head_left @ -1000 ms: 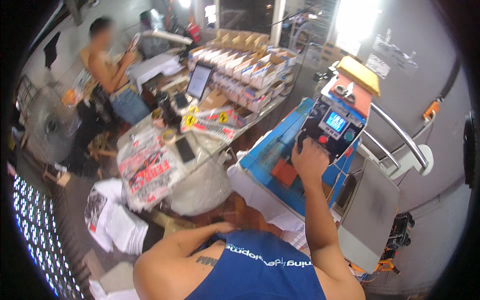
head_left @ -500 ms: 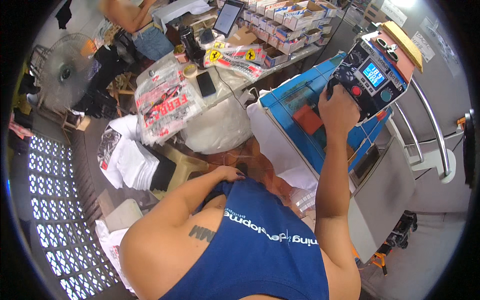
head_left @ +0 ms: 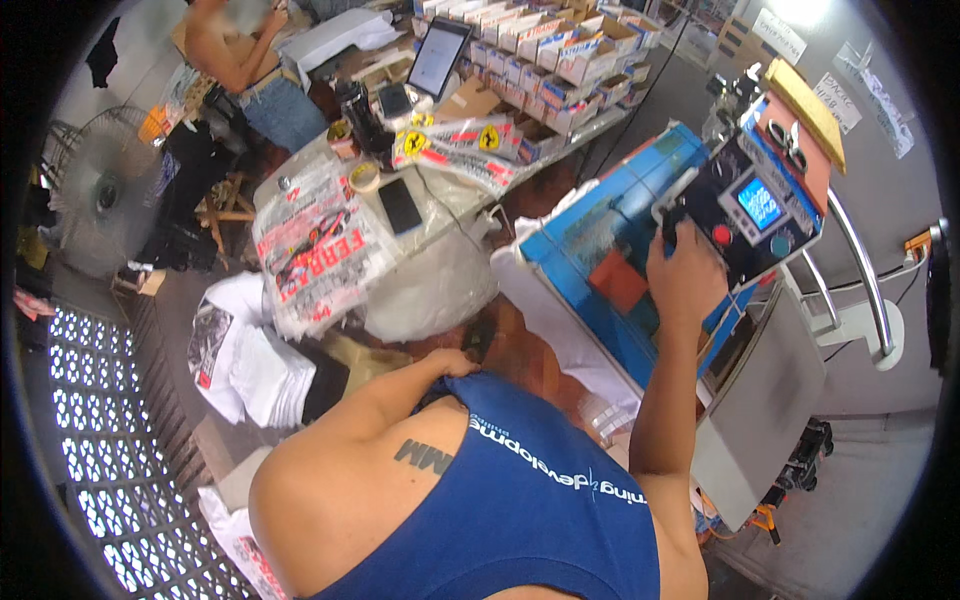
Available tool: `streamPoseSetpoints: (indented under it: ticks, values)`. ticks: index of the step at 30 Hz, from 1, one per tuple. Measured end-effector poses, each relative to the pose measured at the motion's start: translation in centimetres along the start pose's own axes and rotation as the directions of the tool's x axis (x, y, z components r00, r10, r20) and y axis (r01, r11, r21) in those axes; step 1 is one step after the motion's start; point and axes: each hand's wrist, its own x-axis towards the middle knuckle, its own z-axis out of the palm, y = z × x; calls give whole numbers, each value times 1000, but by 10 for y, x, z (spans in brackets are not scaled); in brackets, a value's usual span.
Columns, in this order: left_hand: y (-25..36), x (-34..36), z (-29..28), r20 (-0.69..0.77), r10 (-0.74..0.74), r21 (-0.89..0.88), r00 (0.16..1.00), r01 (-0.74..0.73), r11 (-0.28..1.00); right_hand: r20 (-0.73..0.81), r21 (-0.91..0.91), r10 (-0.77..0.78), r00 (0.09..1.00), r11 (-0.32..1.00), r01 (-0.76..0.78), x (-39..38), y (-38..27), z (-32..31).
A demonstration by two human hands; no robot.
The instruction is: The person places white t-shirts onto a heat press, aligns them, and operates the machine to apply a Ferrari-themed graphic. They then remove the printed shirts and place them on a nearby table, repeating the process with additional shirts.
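My right arm reaches out to a heat press. My right hand (head_left: 688, 272) is at the handle (head_left: 674, 203) on the near left side of its black control box (head_left: 745, 215), thumb and fingers around the lower part of the handle, somewhat blurred. The box bears a lit blue screen (head_left: 760, 200), a red button and a dark knob. Beneath the hand lies a blue, strapped surface (head_left: 570, 240) with a reddish square pad (head_left: 619, 280) on it. Close to my body, my left hand (head_left: 452, 364) is closed on the edge of my navy tank top (head_left: 540, 450).
Plastic-wrapped printed sheets (head_left: 320, 235), a tape roll (head_left: 365, 177) and a phone (head_left: 401, 206) lie on the table at left. Folded white shirts (head_left: 245, 355) sit lower left. Scissors (head_left: 787, 146) rest atop the press. A fan (head_left: 105, 195) and another person (head_left: 235, 60) are farther off.
The view has shifted slightly. My right hand appears a little lower on the handle, leaving more of its upper part showing. My left hand still grips the tank top.
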Motion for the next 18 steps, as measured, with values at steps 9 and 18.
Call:
streamPoseSetpoints:
  ticks: [9, 18]
  values:
    - [-144, 119, -53, 209, -66, 13, 976, 64, 998, 267, -125, 302, 915, 953, -278, 29, -29, -10]
    - [-103, 161, -149, 207, 313, 612, 927, -372, 698, 96, -81, 245, 965, 968, -238, 15, -18, 5]
